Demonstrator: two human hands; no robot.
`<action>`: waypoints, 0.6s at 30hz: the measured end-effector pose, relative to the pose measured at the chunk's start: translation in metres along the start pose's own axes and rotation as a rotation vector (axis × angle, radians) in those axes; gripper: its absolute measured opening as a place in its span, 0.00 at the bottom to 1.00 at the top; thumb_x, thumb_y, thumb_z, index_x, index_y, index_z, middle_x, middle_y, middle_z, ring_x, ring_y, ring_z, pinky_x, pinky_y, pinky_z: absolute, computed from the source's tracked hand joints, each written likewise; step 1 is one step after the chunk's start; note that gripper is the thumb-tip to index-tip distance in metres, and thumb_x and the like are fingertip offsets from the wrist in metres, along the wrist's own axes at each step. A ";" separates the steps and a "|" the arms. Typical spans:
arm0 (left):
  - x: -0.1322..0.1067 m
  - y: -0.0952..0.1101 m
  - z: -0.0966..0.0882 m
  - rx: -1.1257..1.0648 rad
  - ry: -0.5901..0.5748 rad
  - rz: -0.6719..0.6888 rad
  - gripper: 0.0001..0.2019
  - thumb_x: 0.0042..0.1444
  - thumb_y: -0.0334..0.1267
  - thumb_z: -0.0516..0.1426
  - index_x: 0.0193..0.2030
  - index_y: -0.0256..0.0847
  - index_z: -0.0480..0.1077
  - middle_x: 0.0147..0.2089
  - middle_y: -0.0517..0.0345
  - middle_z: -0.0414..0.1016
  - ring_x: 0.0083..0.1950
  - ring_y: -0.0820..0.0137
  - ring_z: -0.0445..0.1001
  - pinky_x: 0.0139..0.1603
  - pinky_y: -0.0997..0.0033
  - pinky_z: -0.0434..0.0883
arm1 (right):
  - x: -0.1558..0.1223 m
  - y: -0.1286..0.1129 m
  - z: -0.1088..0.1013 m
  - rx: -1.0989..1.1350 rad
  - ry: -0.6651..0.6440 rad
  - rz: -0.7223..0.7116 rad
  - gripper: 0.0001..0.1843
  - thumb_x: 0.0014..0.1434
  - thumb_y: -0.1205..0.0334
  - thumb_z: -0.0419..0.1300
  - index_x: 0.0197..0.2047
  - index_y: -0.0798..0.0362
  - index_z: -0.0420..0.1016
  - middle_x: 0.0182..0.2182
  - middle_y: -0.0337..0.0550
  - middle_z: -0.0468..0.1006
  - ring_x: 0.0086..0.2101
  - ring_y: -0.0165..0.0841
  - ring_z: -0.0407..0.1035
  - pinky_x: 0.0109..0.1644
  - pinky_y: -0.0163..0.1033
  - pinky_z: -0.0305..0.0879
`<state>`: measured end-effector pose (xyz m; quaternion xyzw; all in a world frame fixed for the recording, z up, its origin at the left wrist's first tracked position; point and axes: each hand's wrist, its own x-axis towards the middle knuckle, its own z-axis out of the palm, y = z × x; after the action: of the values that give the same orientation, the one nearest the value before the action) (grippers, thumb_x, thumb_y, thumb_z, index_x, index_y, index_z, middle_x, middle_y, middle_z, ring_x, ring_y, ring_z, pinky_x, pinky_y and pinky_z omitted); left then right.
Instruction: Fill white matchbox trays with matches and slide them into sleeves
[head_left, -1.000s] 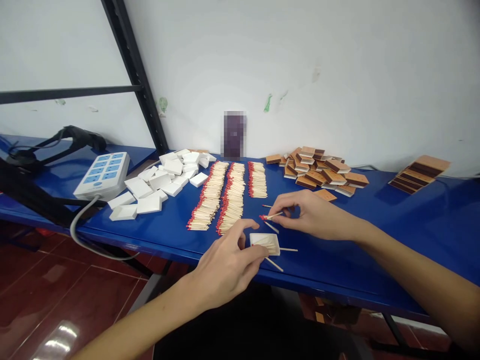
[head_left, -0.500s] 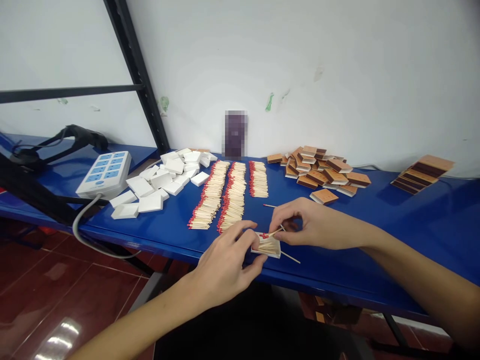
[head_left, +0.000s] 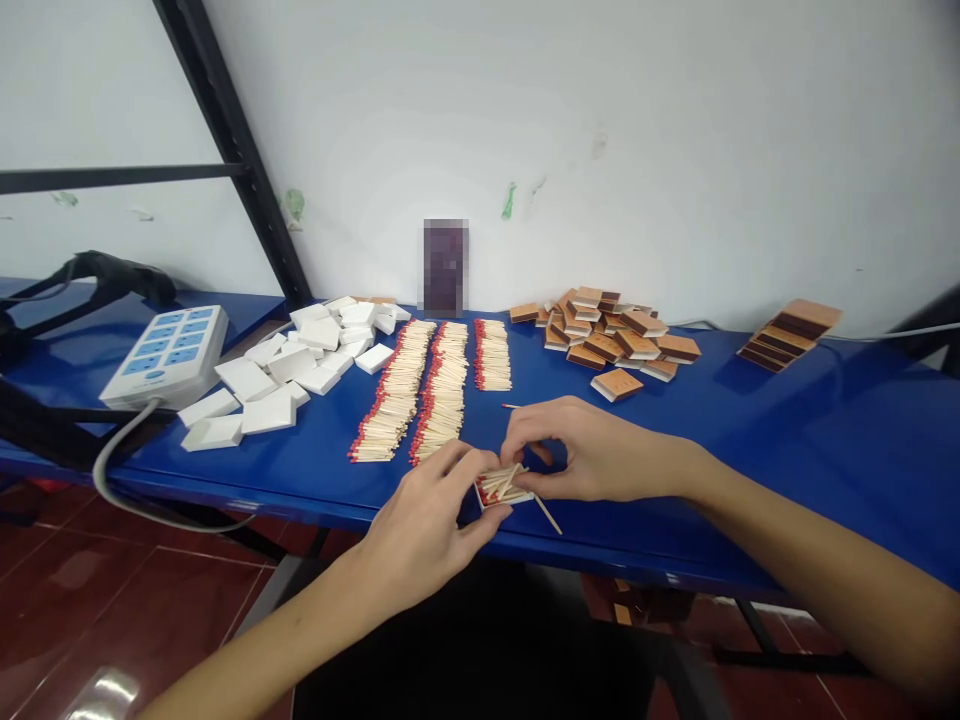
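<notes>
At the near edge of the blue table [head_left: 750,450], just in front of the rows of matches [head_left: 442,390], both hands are working on one white tray [head_left: 520,497]. The left hand [head_left: 427,520] is pinching the tray's near-left end between thumb and forefinger and steadying it on the table. The right hand [head_left: 592,455] is closing its fingertips on the bundle of matches [head_left: 498,484] lying in the tray, with the red heads pointing left and the sticks a little crossed.

To do this well, I judge, the left hand should be gripping only lightly, since thin card walls would likely be buckling under a hard squeeze. Meanwhile the right should be nudging the sticks parallel, heads all one way and below the rim.

One loose match [head_left: 547,514] is lying just beside the tray on the right, and another match [head_left: 512,406] is lying farther back. The pile of empty trays [head_left: 300,365] and the brown sleeves [head_left: 607,335] are sitting well apart from the hands.
</notes>
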<state>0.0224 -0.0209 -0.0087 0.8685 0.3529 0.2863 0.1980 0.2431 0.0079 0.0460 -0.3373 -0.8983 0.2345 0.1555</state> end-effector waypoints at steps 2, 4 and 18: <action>0.001 0.000 0.000 -0.005 -0.007 0.026 0.12 0.63 0.37 0.57 0.53 0.45 0.67 0.48 0.55 0.69 0.44 0.68 0.72 0.46 0.67 0.70 | -0.001 0.000 -0.006 -0.043 0.023 0.046 0.09 0.58 0.56 0.61 0.34 0.52 0.75 0.27 0.37 0.73 0.26 0.26 0.63 0.32 0.34 0.58; 0.001 -0.001 -0.001 -0.001 -0.013 0.023 0.12 0.64 0.37 0.57 0.54 0.45 0.68 0.48 0.53 0.68 0.44 0.67 0.72 0.46 0.66 0.71 | -0.003 -0.001 -0.012 -0.086 -0.020 0.131 0.14 0.57 0.50 0.62 0.28 0.52 0.73 0.21 0.34 0.68 0.24 0.27 0.61 0.29 0.34 0.55; -0.009 0.001 -0.002 0.145 -0.088 0.114 0.20 0.68 0.36 0.49 0.64 0.57 0.63 0.50 0.53 0.60 0.38 0.69 0.67 0.39 0.64 0.72 | -0.009 0.004 -0.018 -0.116 -0.294 0.300 0.05 0.52 0.62 0.60 0.28 0.49 0.77 0.26 0.38 0.76 0.28 0.30 0.68 0.30 0.34 0.62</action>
<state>0.0164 -0.0279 -0.0094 0.9108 0.3140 0.2325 0.1332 0.2595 0.0103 0.0579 -0.4379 -0.8631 0.2495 -0.0335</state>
